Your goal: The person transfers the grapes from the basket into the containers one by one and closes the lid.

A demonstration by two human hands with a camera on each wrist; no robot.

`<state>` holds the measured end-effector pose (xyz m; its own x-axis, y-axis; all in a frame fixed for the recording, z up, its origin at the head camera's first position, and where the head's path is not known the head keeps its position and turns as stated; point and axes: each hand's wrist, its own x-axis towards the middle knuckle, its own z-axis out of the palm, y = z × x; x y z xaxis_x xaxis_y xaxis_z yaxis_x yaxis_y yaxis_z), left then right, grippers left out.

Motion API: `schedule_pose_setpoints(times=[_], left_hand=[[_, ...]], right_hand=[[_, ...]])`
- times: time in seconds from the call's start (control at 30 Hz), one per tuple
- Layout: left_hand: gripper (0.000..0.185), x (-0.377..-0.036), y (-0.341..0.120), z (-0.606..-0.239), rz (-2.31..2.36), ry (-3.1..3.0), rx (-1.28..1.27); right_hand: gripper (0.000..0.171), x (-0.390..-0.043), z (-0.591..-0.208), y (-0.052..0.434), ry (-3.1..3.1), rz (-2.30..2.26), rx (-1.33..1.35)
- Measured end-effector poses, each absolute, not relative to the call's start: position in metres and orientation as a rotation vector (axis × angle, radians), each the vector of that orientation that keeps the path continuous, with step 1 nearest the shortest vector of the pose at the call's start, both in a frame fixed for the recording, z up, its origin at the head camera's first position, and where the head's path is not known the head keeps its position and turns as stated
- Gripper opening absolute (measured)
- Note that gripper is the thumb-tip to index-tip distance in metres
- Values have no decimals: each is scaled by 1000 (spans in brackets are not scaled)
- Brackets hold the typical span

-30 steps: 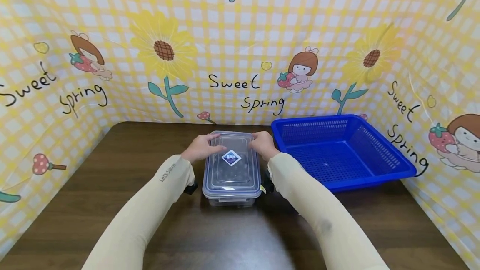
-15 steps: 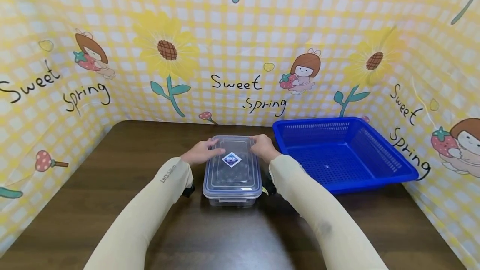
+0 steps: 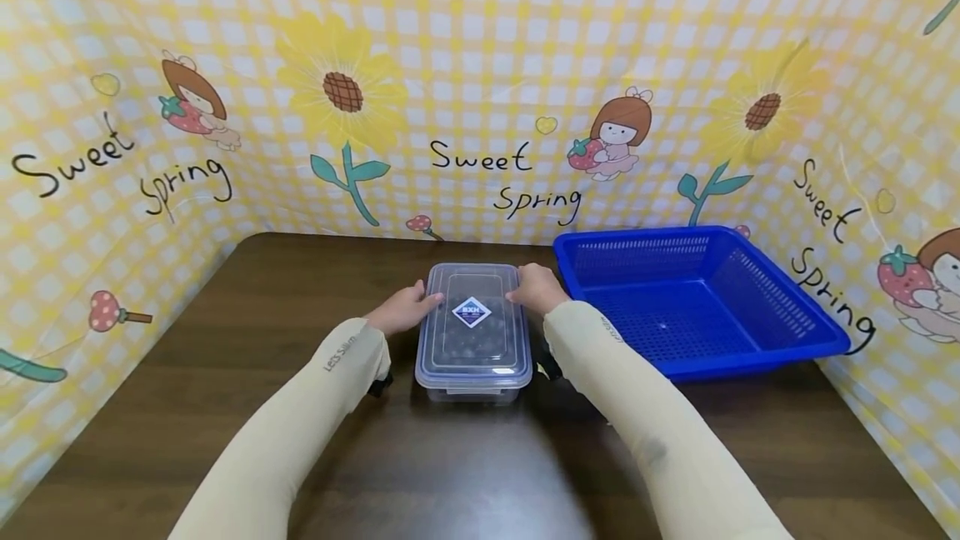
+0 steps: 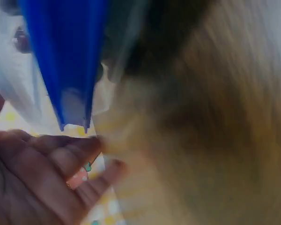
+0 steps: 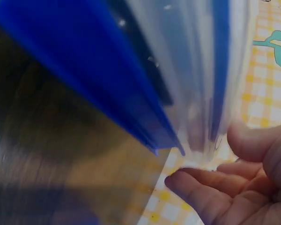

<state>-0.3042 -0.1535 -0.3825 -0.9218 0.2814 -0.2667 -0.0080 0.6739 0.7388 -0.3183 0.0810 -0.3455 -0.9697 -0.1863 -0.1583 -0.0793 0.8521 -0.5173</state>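
Note:
A clear rectangular food container with a blue-edged lid and a diamond-shaped sticker sits in the middle of the table. Small lumps show dimly through the lid. At its left edge is my left hand, thumb tip right at the rim. My right hand lies at the far right corner with its thumb on the lid's right edge. In the left wrist view, a long blue flap hangs along the container's side, above loosely extended fingers. The right wrist view shows another blue flap angled outward, with the fingers below the container's end.
A blue perforated basket stands on the brown table to the right, close to my right forearm. Behind the table hangs a yellow checked cloth that also covers both sides.
My left thumb has drawn back from the lid's top to its left edge. My right thumb has come nearer along the right edge. The whole view has shifted slightly.

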Motion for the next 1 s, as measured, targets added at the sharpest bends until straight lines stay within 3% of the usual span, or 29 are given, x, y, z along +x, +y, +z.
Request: schedule_pose_setpoints(times=[0.17, 0.27, 0.4, 0.53, 1.0], left_hand=[[65, -296, -160, -378, 1301, 2258, -95], [68, -291, -162, -376, 1307, 2248, -183], [71, -287, -162, -373, 1279, 2266, -227], [75, -289, -161, -371, 1267, 2261, -238], [82, -286, -185, -375, 1248, 2269, -235]], right_hand=[[40, -310, -347, 82, 2755, -760, -204], [45, -309, -353, 83, 2649, -827, -77], [60, -308, -359, 86, 2554, -871, 64], [64, -305, -359, 91, 2517, -917, 83], [62, -301, -362, 77, 2351, -1077, 107]])
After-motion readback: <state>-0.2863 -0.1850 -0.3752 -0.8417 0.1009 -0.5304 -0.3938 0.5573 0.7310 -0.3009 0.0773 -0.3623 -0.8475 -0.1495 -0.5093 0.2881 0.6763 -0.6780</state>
